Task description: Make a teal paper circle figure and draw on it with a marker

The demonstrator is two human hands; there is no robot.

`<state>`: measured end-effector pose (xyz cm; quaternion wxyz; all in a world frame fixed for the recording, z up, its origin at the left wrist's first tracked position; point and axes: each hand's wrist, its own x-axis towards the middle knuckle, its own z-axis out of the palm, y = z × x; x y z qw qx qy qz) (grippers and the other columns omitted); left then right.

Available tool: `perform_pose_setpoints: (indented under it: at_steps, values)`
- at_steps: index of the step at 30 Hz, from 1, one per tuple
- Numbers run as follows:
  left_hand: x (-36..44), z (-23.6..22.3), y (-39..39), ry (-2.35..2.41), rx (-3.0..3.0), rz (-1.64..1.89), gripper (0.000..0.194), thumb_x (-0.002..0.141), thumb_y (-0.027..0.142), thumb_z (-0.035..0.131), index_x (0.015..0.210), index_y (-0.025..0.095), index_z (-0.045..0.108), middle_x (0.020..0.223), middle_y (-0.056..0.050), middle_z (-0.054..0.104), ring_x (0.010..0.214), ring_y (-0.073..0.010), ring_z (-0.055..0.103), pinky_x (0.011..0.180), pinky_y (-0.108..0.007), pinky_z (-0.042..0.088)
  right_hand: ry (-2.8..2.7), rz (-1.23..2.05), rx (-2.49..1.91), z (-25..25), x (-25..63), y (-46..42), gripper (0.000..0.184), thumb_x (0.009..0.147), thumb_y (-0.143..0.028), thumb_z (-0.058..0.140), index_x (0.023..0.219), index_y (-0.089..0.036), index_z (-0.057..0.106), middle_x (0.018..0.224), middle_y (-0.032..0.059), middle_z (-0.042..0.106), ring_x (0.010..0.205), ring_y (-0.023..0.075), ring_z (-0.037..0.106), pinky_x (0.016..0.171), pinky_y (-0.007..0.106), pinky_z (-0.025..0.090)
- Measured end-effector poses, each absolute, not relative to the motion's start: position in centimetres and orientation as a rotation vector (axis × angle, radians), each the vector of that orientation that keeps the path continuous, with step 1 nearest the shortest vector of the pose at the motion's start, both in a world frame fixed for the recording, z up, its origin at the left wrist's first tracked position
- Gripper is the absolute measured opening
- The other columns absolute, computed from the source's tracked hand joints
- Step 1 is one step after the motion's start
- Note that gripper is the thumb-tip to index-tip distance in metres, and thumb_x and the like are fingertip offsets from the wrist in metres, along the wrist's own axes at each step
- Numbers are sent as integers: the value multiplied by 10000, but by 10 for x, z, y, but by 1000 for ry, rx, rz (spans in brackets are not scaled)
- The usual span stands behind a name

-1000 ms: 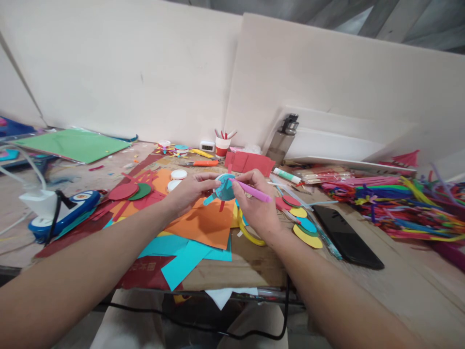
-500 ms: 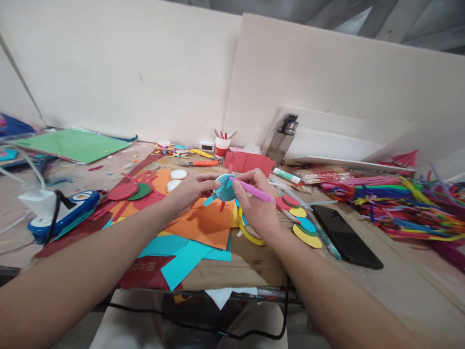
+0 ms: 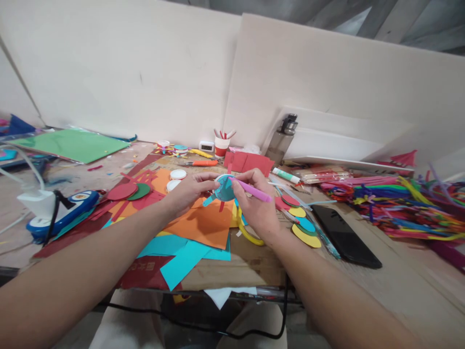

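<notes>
My left hand (image 3: 190, 192) pinches the left edge of a small round blue paper disc (image 3: 224, 190) with a pale rim. Red strips stick out above and below the disc, and a blue strip (image 3: 209, 199) points down to its left. In my right hand (image 3: 258, 201) is a pink-purple pen (image 3: 256, 191), its tip end at the disc's upper right. My right fingers also rest close against the disc's right edge. Below the hands lie orange paper sheets (image 3: 201, 225) and blue paper strips (image 3: 187, 264). A yellow curved piece (image 3: 249, 235) lies beneath my right hand.
A black phone (image 3: 345, 235), paper discs (image 3: 305, 236) and bundled pipe cleaners (image 3: 410, 206) are on the right. At the back stand a bottle (image 3: 280, 143) and a paper cup (image 3: 222, 146) of pens. A blue power strip (image 3: 67, 215) and red paper circles (image 3: 122, 191) lie on the left.
Almost nothing differs. Both hands hold the disc and pen in nearly the same place, and the whole view has shifted very slightly.
</notes>
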<state>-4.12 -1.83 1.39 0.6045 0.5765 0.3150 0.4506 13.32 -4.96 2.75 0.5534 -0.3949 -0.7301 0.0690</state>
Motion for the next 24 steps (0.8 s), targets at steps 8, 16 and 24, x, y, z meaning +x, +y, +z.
perform_pose_setpoints:
  at_steps: [8, 16, 24]
  values:
    - [-41, 15, -19, 747, 1318, 1061, 349, 718, 320, 727, 1039, 183, 746, 921, -61, 715, 774, -162, 601, 739, -300, 438, -1729, 172, -927, 27, 132, -49, 115, 860, -269, 601, 789, -214, 530, 708, -15, 611, 628, 126, 552, 576, 262, 428]
    - [-41, 16, -19, 752, 1327, 1062, 343, 736, 314, 716, 1053, 185, 740, 893, -54, 711, 766, -158, 600, 757, -304, 435, -1735, 179, -920, 27, 133, -49, 131, 858, -276, 602, 775, -216, 523, 706, -17, 601, 613, 120, 536, 566, 258, 423]
    - [-41, 17, -19, 751, 1299, 1071, 365, 696, 330, 741, 1029, 179, 749, 913, -66, 720, 771, -168, 609, 747, -307, 435, -1745, 184, -950, 25, 134, -48, 140, 854, -286, 596, 762, -218, 516, 697, -19, 588, 615, 123, 532, 572, 261, 424]
